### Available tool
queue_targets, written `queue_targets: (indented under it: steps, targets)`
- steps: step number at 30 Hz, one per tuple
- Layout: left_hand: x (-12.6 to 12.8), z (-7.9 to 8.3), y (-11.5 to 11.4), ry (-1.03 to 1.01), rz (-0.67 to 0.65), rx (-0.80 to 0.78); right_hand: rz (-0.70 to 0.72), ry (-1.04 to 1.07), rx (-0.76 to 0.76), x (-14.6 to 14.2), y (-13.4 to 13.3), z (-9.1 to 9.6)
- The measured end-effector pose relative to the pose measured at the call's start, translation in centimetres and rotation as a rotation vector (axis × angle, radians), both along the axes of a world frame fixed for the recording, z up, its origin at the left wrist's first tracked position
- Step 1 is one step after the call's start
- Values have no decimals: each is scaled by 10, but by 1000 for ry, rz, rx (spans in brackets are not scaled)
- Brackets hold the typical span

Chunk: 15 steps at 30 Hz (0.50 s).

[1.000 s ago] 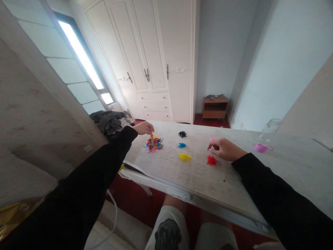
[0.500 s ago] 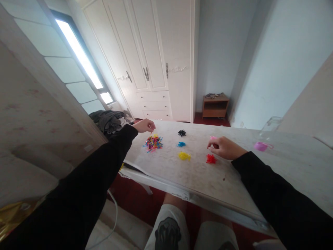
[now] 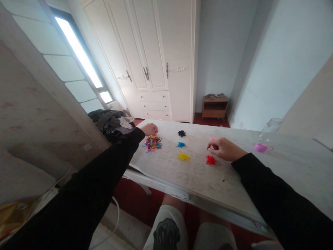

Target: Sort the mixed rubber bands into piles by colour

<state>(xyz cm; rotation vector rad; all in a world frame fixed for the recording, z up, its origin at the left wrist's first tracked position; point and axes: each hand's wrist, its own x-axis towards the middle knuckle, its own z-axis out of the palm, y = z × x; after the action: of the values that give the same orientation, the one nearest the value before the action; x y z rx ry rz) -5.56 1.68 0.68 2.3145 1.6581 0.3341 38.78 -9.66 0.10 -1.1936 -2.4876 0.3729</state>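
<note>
A mixed pile of small coloured pieces (image 3: 152, 142) lies at the far left of the white table (image 3: 197, 173). My left hand (image 3: 149, 129) hovers just behind this pile, fingers curled together; what they hold is too small to make out. Sorted little heaps lie to the right: black (image 3: 181, 133), blue (image 3: 181, 144), yellow (image 3: 183, 157), red (image 3: 210, 160). My right hand (image 3: 224, 149) rests on the table beside the red heap, fingers pinched near a small pink heap (image 3: 212, 139).
A pink lid (image 3: 261, 147) and a clear glass jar (image 3: 270, 126) sit at the table's far right. Clothes (image 3: 110, 121) are heaped left of the table. A white wardrobe (image 3: 153, 59) and a small wooden nightstand (image 3: 215, 106) stand behind.
My left hand lifted off the mixed pile and drew back a little, closing its fingers. My right hand stayed beside the red heap.
</note>
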Motion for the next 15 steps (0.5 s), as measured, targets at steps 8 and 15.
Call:
queue_targets:
  steps: [8,15]
  targets:
    - [0,-3,0,-63,46,79,0,-18,5,-1,-1,1]
    - [10,5,-11,-320,59,115,8,-20,18,-2,-1,0]
